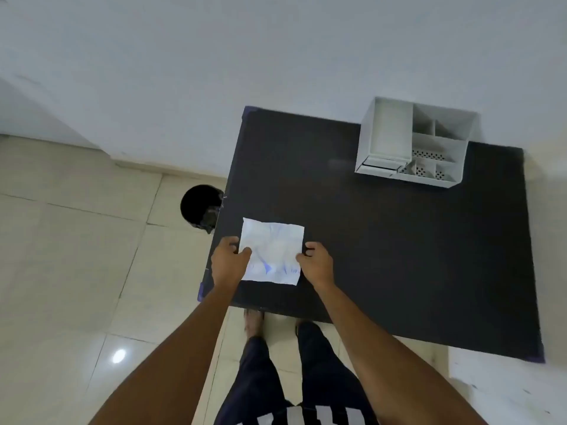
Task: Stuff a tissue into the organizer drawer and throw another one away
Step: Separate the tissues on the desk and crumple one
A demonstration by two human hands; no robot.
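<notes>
Both jobs look not yet done.
The left hand (229, 259) and right hand (316, 261) pinch one flat tissue (271, 251) between their fingers on the desk (399, 256). Farther left sits the bin (198, 207); far beyond, the organizer (414, 145), drawer seemingly empty.

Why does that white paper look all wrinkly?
The tissue on the black table is creased, not smooth, with faint blue marks. The left hand and right hand pinch its side edges. Nothing is spilled or broken; the white organizer stands straight.
</notes>
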